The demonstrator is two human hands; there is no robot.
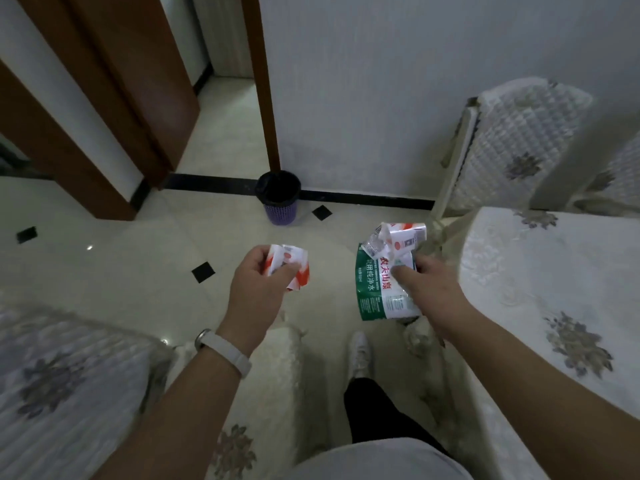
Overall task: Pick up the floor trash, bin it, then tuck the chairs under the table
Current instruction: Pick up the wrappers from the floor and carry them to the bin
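2 hands are held out in front of the person, each with trash in it. The left hand (258, 285) has its fingers curled round a crumpled red and white wrapper (294, 263), which sticks out to the right of the thumb. The right hand (433, 285) pinches a bigger bundle (374, 289): a green and white plastic label with red characters, with crumpled red and white paper and a bit of clear plastic bunched at its top. The thumb lies across the front of the label and the fingers are hidden behind it. A pale wristband (228, 355) sits on the left wrist. The bin (280, 209), a purple mesh basket with a black liner, stands on the floor (138, 271) ahead of both hands and well apart from them, against the white wall, right at the foot of a brown door frame (266, 98). The floor is cream tile with small black diamond insets. 1 chair (519, 143) in a quilted white cover with grey flowers stands upright by the wall at the right. In front of it lies a broad surface (554, 271) draped in the same kind of cloth; whether this is the table or a seat I cannot tell. Another covered chair (69, 393) fills the lower left corner. 1 white shoe (360, 351) shows below the hands.
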